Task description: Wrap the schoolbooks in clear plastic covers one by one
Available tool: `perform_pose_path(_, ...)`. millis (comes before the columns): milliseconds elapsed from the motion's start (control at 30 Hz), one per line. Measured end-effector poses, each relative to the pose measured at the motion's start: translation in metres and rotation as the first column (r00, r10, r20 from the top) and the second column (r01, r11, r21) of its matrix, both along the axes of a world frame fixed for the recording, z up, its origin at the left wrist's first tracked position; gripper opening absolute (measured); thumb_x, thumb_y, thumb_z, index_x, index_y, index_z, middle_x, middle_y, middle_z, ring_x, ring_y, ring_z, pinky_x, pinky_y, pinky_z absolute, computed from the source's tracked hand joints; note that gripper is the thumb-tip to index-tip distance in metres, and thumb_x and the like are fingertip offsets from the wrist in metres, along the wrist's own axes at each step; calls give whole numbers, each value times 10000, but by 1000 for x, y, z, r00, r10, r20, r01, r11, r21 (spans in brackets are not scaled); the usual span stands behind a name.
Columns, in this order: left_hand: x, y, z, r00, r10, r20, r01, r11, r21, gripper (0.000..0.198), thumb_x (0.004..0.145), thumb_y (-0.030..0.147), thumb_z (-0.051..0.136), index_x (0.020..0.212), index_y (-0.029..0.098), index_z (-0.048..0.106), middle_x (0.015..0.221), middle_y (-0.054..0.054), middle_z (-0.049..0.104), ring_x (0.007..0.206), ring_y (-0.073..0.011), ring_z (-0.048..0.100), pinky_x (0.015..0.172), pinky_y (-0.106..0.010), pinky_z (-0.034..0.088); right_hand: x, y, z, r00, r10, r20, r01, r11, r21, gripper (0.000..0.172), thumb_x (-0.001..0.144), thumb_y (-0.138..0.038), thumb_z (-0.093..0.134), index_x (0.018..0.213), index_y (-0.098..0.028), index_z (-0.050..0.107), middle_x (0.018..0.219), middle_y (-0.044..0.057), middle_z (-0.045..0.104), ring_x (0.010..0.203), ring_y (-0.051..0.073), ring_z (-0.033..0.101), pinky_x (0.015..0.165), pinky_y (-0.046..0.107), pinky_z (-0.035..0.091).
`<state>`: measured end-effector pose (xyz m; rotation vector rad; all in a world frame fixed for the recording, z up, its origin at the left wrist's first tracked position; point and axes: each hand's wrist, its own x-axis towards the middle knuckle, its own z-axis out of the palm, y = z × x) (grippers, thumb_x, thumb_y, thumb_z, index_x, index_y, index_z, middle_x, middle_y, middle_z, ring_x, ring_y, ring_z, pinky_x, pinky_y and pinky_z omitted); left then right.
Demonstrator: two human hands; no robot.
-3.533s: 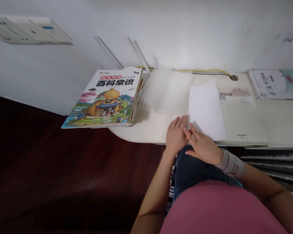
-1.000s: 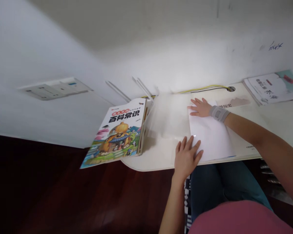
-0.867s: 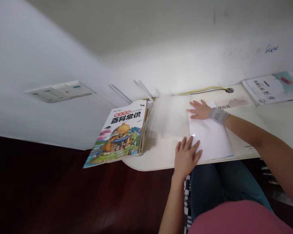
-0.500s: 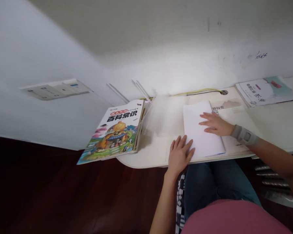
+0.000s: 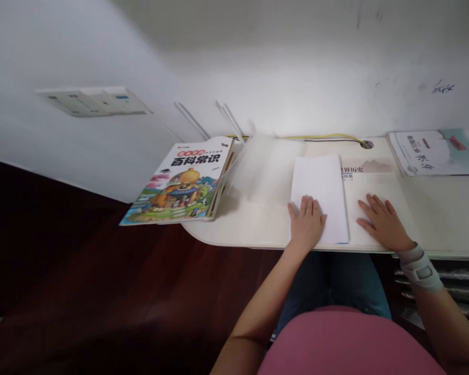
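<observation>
My left hand [image 5: 307, 223] lies flat with its fingers stretched out on the lower part of a folded white sheet of paper [image 5: 318, 177]. A thin blue edge shows at the sheet's bottom right corner. The sheet covers the left part of a pale book [image 5: 375, 185], whose cover has printed characters and a mountain picture. My right hand [image 5: 385, 221], fingers spread, rests on the right part of that book. A grey band [image 5: 420, 268] is around my right wrist.
On the desk's [image 5: 234, 234] left end lies a stack of colourful picture books [image 5: 187, 182], jutting past the edge. Beside it is a clear plastic sheet [image 5: 258, 169]. More booklets [image 5: 433, 153] lie at the right. A yellow cable [image 5: 328, 137] runs along the wall to a hole.
My left hand has moved from the sheet's left edge onto its lower part. My right hand has come off the sheet, moving right and towards me onto the book. The view has shifted.
</observation>
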<state>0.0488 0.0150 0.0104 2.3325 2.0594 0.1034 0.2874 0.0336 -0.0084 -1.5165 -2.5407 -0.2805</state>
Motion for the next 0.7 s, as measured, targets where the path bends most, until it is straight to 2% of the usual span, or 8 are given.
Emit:
perform_pose_path(200,-22,-11,-2,999,54,-6,-54,999,-3,541,982,389,247,1427,111,379,1497,-146,341,1418,-307,250,1090,-697,118,3,2,-1,1000,20,17,-20,1000,0,553,957,-477,314,1366,-141,474,1454,193,418,1333,327,397,1058,514,319)
perform_pose_path(333,-22,-9,1,997,73,17,-73,997,16,509,978,311,261,1408,80,404,1491,-160,350,1418,-327,238,1090,-701,115,3,1,0,1000,22,10,-22,1000,-4,546,956,-472,324,1359,-140,484,1458,188,414,1335,327,394,1059,511,321)
perform_pose_path(400,-14,-5,4,996,58,65,-60,998,33,493,965,214,252,1405,44,395,1496,-187,330,1421,-313,229,1121,-639,152,2,1,1,1000,18,5,-18,1000,-9,542,955,-468,332,1357,-140,487,1458,187,414,1337,327,391,1061,512,318)
perform_pose_path(467,-2,-1,7,987,-5,158,-5,998,58,499,961,181,243,1411,-2,359,1500,-224,302,1423,-291,223,1144,-529,225,2,1,1,1000,16,2,-16,1000,-17,538,954,-465,341,1361,-143,485,1458,185,416,1340,324,387,1063,511,316)
perform_pose_path(533,10,0,8,960,-88,264,69,994,79,525,981,253,243,1416,-28,325,1492,-255,302,1416,-283,239,1131,-450,292,2,2,2,1000,14,3,-13,1000,-22,538,950,-465,353,1366,-147,479,1462,181,412,1345,322,380,1067,510,312)
perform_pose_path(567,15,0,8,946,-112,303,91,992,82,554,988,310,240,1414,-35,319,1483,-270,312,1411,-289,251,1121,-445,311,2,2,2,1000,11,4,-11,1000,-23,538,949,-465,358,1369,-150,475,1464,178,409,1346,320,378,1069,509,310)
perform_pose_path(700,21,-3,-4,951,-69,301,57,997,49,721,965,507,241,1368,-81,347,1425,-339,351,1387,-352,279,1098,-516,318,3,2,2,1000,5,17,-5,1000,-23,530,950,-457,363,1376,-160,465,1473,166,402,1351,308,375,1073,500,310)
